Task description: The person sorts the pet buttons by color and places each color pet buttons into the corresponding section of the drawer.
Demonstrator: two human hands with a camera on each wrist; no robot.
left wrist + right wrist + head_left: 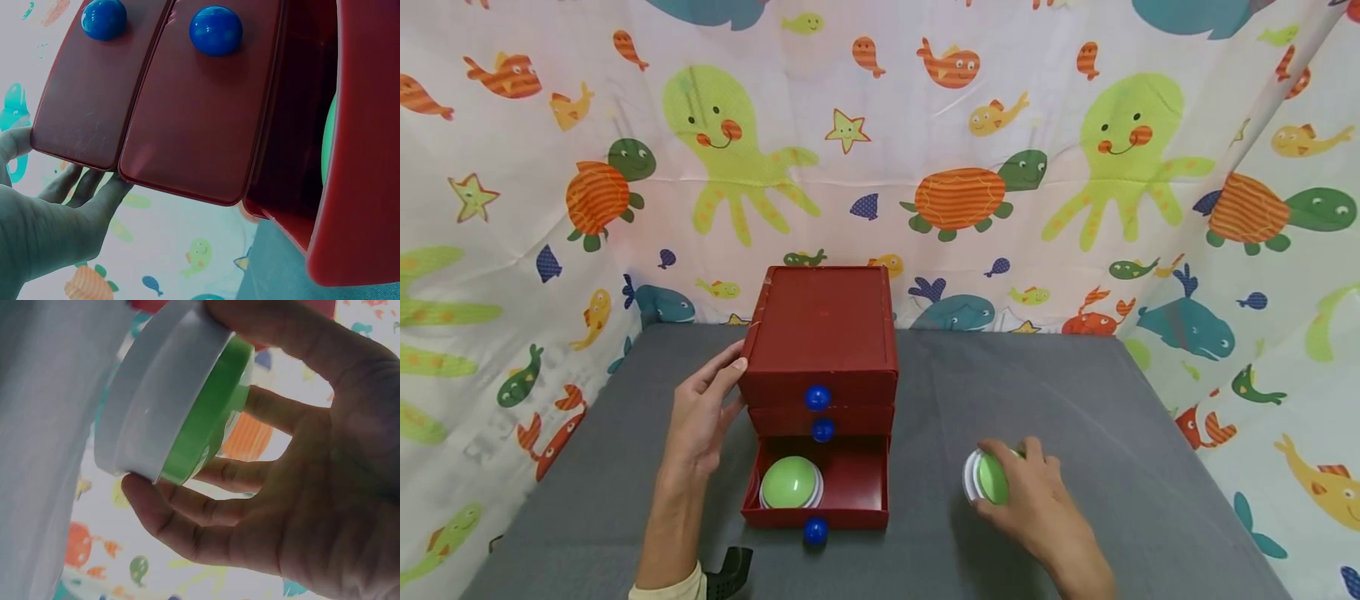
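Note:
A dark red chest of drawers (820,325) with blue round knobs stands mid-table, its bottom drawer (865,492) pulled out. In that drawer lies a round push button (787,482) with a green dome and white base. My left hand (696,417) rests against the chest's upper left side, fingers fairly straight along the edge; in the left wrist view its fingers (59,187) touch the side by the upper two drawers. To the right of the chest, my right hand (1030,500) grips a second green-and-white push button (169,394) by its rim, tilted on its side, thumb and fingers spread around it.
A grey cloth covers the table (1000,392). Behind and at both sides hangs a white curtain (910,100) printed with sea animals, close to the back of the chest. The open drawer's blue knob (816,532) juts toward the front.

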